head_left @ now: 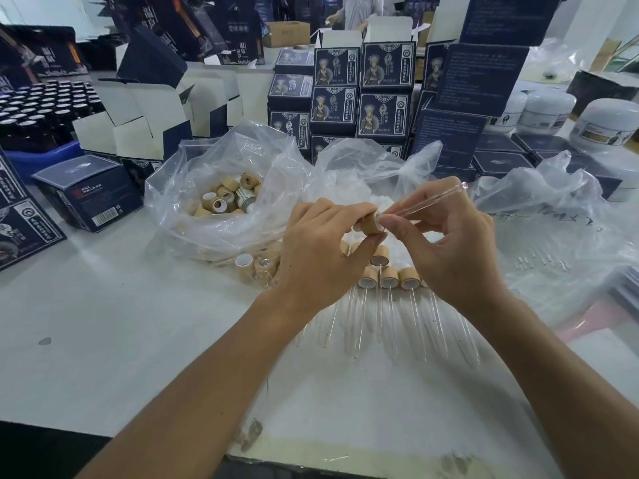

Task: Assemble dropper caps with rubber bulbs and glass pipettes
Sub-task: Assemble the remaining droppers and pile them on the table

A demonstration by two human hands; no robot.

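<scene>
2 hands meet at frame centre: your left hand [321,250] grips the dropper cap [371,223], your right hand [446,243] pinches the glass pipette [427,200]. Keep pipette and cap bore coaxial; push straight. The pipette's long axis points toward the upper right.

In my left grip [321,252] sits a tan bamboo-grained cap [370,223] with a white lining; my clear glass pipette [428,202], white tabletop [121,323], navy boxes [387,65] printed in pale figures.
</scene>
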